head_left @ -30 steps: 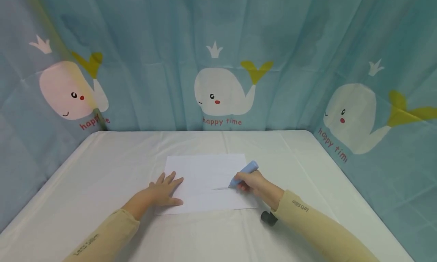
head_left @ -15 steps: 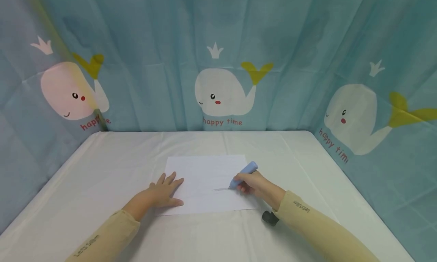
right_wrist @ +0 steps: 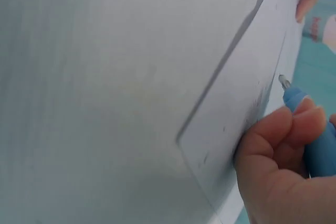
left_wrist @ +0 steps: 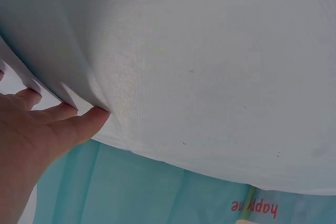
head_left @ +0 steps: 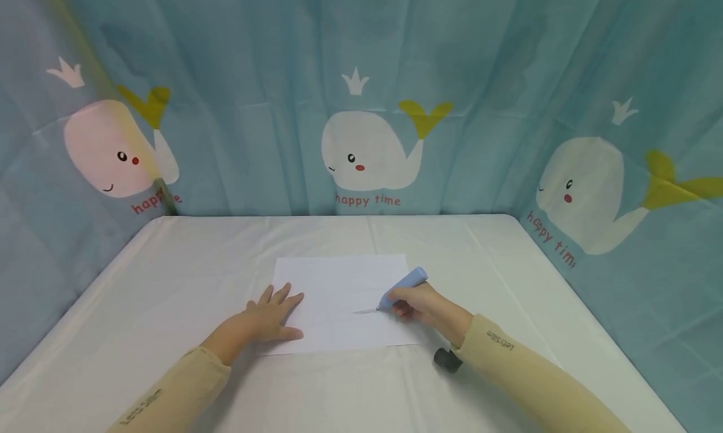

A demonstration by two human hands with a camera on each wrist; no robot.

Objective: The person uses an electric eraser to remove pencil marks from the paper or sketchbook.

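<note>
A white sheet of paper [head_left: 333,282] lies on the cloth-covered table. The left hand [head_left: 272,315] rests on its left part with fingers spread and straight; in the left wrist view that hand [left_wrist: 50,127] touches down with its fingertips. Over the sheet's right side the right hand [head_left: 415,301] grips a thick blue pen-shaped tool [head_left: 408,281] between thumb and fingers. The tool is tilted, its narrow metal tip [right_wrist: 284,81] pointing left and down at the right end of a faint grey line [head_left: 363,312]. The palm hides part of its barrel.
A white cloth [head_left: 186,276] covers the table. A blue curtain [head_left: 254,138] with printed whales surrounds its back and sides. A small black cylinder [head_left: 447,360] shows beside the right sleeve [head_left: 519,364], partly hidden by it.
</note>
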